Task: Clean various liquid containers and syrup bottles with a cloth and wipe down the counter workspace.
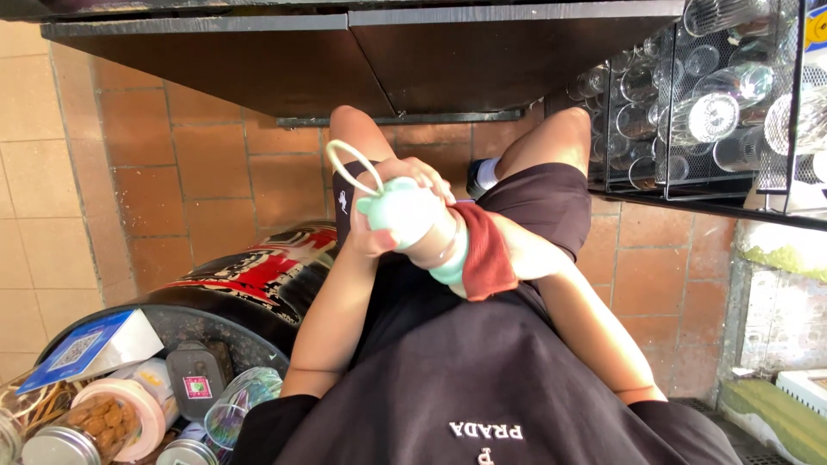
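place: café or bar back area | signs: wire racks point(689, 95) of upturned glasses point(713, 116) | dark counter underside point(482, 52) | terracotta tile floor point(198, 172) | jars of snacks point(95, 422) on round black table point(258, 301)

The person wears a black short-sleeved shirt point(482, 379) with white lettering across the front, and loose black shorts point(534, 202). A white sock point(488, 173) shows above a dark shoe point(475, 182). Forearms and knees are bare.
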